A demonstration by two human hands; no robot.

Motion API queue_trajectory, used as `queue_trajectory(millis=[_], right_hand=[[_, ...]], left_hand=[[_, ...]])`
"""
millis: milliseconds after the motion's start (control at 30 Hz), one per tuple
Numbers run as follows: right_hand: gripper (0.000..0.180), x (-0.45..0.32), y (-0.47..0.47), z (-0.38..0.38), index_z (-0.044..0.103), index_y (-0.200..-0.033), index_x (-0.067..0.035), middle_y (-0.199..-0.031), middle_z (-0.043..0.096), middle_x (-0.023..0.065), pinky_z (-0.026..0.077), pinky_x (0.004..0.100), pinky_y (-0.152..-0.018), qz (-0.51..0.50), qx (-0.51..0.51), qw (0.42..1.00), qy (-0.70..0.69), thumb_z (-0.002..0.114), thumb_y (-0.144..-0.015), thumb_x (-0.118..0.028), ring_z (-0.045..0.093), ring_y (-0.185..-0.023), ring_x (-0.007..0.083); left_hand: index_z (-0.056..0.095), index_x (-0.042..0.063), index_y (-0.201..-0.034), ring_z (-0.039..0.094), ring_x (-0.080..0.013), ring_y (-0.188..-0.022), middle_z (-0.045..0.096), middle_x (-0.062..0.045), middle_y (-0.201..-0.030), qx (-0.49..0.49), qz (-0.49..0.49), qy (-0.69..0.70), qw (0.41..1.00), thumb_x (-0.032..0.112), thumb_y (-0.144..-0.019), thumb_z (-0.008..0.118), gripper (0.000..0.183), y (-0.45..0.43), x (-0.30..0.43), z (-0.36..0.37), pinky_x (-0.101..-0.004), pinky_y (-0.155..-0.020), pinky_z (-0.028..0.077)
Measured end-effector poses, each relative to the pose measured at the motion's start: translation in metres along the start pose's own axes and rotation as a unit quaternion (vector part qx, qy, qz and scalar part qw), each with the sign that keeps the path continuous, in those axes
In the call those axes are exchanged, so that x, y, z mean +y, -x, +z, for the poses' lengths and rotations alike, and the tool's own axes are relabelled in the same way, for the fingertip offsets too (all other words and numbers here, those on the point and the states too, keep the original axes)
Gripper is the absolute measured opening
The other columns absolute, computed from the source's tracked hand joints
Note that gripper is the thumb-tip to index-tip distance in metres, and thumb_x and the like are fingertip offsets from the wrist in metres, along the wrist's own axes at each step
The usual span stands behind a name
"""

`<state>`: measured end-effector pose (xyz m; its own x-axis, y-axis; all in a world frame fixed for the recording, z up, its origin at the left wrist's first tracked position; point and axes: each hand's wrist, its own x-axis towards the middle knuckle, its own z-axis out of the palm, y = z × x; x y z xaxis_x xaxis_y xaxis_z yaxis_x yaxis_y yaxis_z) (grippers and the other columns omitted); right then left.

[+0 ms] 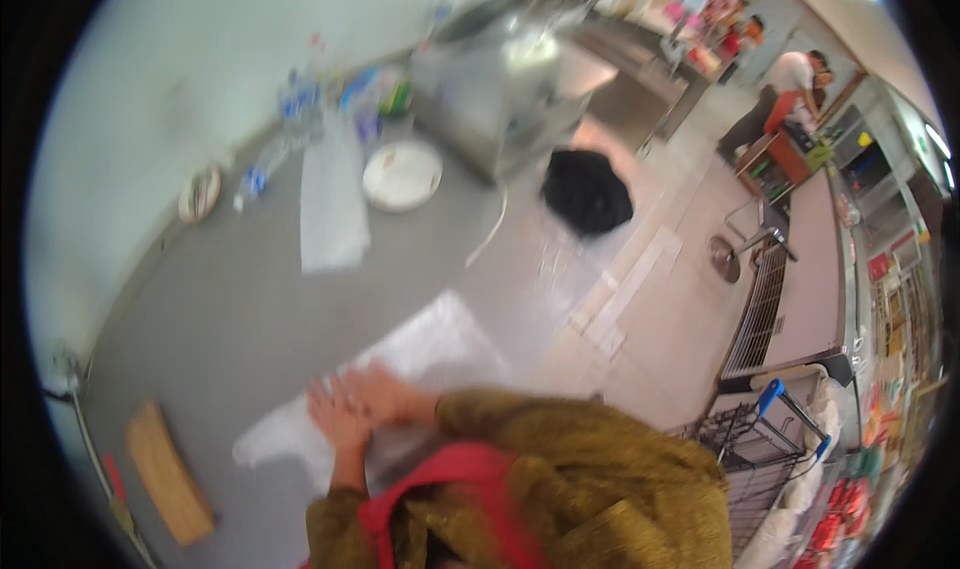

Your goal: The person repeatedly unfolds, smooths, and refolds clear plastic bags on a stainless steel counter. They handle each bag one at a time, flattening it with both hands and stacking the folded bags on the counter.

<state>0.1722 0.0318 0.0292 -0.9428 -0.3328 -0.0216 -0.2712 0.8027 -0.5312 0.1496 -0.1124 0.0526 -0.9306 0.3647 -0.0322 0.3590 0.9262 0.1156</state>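
A thin white plastic bag or sheet (442, 336) lies across the grey tabletop (262, 329) close to my body. My left hand (339, 417) rests palm down on it, fingers spread. Beside it and touching it, my right hand (386, 395) also presses flat on the sheet. Neither hand appears to grip anything. Part of the sheet is hidden under my hands and sleeves. Left of my hands lies a wooden block (171, 475), apart from the sheet. Motion blur hides the finger details.
Further back are a white plate (403, 176), a white paper strip (334, 209), a tape roll (200, 194), clear bottles (300, 103) and a metal machine (472, 96). A black bundle (589, 192) sits near the right edge. A wire cart (765, 434) stands right; a person (791, 81) bends beyond.
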Motion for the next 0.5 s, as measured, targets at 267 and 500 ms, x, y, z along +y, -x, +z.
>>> queue_trajectory(millis=[267, 500], right_hand=[[0.068, 0.059, 0.061, -0.053, 0.035, -0.139, -0.011, -0.147, 0.026, 0.0109, 0.014, 0.0485, -0.110, 0.174, 0.102, 0.973, 0.115, 0.049, -0.085, -0.050, 0.017, -0.138, 0.0279], [0.068, 0.105, 0.081, -0.081, 0.030, -0.141, -0.008, -0.148, 0.025, 0.0116, 0.014, 0.0492, -0.110, 0.267, 0.137, 0.943, 0.148, 0.047, -0.088, -0.047, 0.015, -0.139, 0.0283]], left_hand=[[0.032, 0.013, -0.140, 0.016, -0.0405, -0.136, 0.021, -0.021, -0.147, 0.033, -0.002, -0.017, 0.999, 0.043, -0.087, 0.047, 0.063, 0.017, 0.002, 0.005, -0.0531, -0.107, 0.016], [0.032, 0.013, -0.140, 0.014, -0.0392, -0.137, 0.020, -0.021, -0.147, 0.024, -0.008, -0.004, 1.000, 0.044, -0.088, 0.047, 0.063, 0.013, 0.006, 0.001, -0.0508, -0.109, 0.015]])
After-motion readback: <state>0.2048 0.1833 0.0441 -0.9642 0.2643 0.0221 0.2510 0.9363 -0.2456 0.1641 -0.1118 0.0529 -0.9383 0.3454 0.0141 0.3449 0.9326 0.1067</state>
